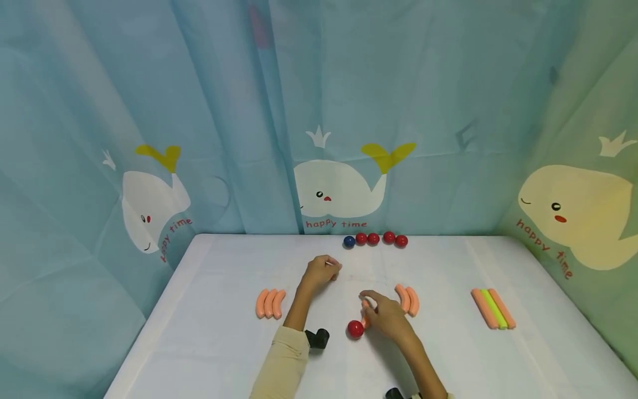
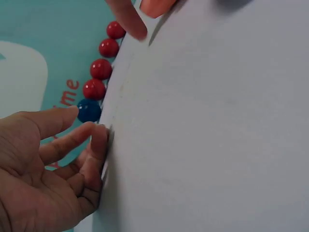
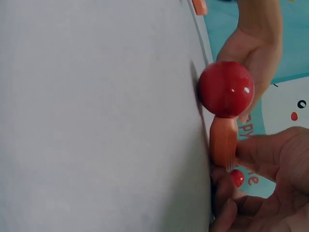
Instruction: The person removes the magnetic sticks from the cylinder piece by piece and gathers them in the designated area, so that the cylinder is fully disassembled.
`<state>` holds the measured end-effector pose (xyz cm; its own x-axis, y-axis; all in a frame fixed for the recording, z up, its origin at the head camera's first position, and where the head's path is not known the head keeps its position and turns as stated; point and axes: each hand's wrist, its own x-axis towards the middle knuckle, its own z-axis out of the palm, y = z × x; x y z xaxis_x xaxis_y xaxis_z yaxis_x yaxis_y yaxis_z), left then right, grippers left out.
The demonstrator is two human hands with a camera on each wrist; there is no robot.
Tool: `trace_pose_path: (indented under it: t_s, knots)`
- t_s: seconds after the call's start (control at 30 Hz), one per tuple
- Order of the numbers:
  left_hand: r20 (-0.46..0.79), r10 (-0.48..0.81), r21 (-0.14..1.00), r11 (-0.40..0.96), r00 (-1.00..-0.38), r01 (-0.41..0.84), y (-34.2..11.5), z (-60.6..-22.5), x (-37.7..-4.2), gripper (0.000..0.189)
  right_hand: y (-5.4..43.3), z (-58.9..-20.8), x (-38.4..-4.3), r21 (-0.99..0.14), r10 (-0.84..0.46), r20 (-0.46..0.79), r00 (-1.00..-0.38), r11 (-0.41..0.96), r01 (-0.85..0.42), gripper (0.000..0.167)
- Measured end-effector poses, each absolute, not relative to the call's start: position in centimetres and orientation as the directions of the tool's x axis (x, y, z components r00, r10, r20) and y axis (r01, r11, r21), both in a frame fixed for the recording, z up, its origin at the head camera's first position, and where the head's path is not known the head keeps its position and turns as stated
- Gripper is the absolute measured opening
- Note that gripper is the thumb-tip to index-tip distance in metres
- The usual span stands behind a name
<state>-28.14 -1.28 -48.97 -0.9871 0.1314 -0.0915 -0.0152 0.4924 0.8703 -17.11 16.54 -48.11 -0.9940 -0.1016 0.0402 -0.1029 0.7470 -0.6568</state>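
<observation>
My right hand (image 1: 390, 317) pinches a short orange curved stick (image 3: 224, 142) between thumb and fingers, low over the white table. One end of that stick meets a glossy red ball (image 1: 355, 330), which rests on the table on the near side. Farther back and to the left, my left hand (image 1: 321, 270) hovers with loosely bent fingers and nothing in them. In the left wrist view its fingertips overlap the space just beside a blue ball (image 2: 89, 111). Right behind my right hand lie two more orange curved sticks (image 1: 412, 302).
Along the table's back edge runs a row of several red balls (image 1: 373, 239) with a blue one at its left end. Three orange curved sticks (image 1: 269, 303) lie at left. Straight sticks, two orange and one green (image 1: 492, 308), lie at right. A whale-print curtain (image 1: 224, 111) surrounds the table.
</observation>
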Motion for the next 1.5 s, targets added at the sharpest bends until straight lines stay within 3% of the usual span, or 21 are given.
trace_pose_path:
  t_s: [0.47,0.63,0.8,1.0,1.5]
  knots:
    - [-0.082,0.434,0.812,0.551,-0.897,0.193,-2.5,-48.2,-21.6,0.025,16.6,-48.4,-16.7,-0.679,-0.034,0.074,-0.997,0.730,-0.076,0.013]
    - [-0.024,0.517,0.762,0.563,-0.856,0.319,-2.5,-48.4,-20.1,0.029,17.2,-48.5,-16.5,-0.679,-0.051,0.073,-0.996,0.729,-0.087,0.024]
    - [0.014,0.509,0.735,0.578,-0.861,0.354,-2.3,-48.4,-19.2,0.032,17.9,-48.4,-16.2,-0.652,-0.093,0.146,-0.985,0.740,-0.167,0.029]
    - [0.057,0.441,0.721,0.602,-0.896,0.342,-2.3,-48.6,-18.8,0.027,17.4,-48.4,-16.3,-0.573,-0.199,0.265,-0.944,0.754,-0.320,0.024]
    - [0.075,0.402,0.747,0.584,-0.913,0.319,-2.2,-49.0,-18.7,0.026,17.1,-48.7,-17.3,-0.618,-0.243,0.172,-0.955,0.728,-0.297,0.009]
